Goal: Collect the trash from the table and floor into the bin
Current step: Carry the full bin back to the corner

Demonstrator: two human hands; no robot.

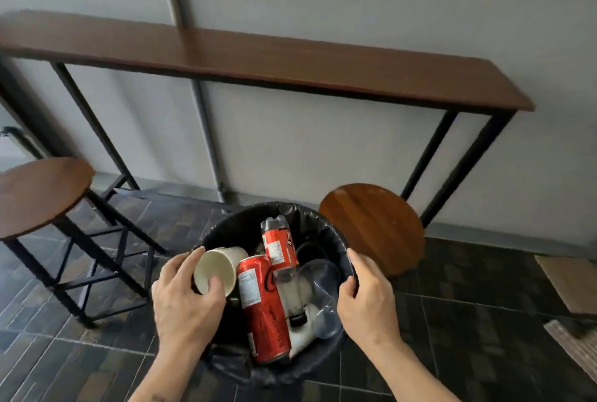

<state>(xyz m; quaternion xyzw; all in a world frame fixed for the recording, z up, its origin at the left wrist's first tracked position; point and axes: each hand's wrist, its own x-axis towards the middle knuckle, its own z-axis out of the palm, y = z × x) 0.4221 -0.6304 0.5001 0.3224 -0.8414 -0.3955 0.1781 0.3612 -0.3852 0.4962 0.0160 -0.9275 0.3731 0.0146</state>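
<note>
A round bin lined with a black bag is held up in front of me, over the dark tiled floor. My left hand grips its left rim, thumb over the edge beside a white paper cup. My right hand grips the right rim. Inside lie a red can, a red-labelled plastic bottle, a clear plastic cup and a white bottle. The long brown table stands against the wall behind the bin, its top bare.
A round wooden stool with a black frame stands at the left. A second stool is just right of the bin. A flat piece of cardboard and a mat lie on the floor at the right edge.
</note>
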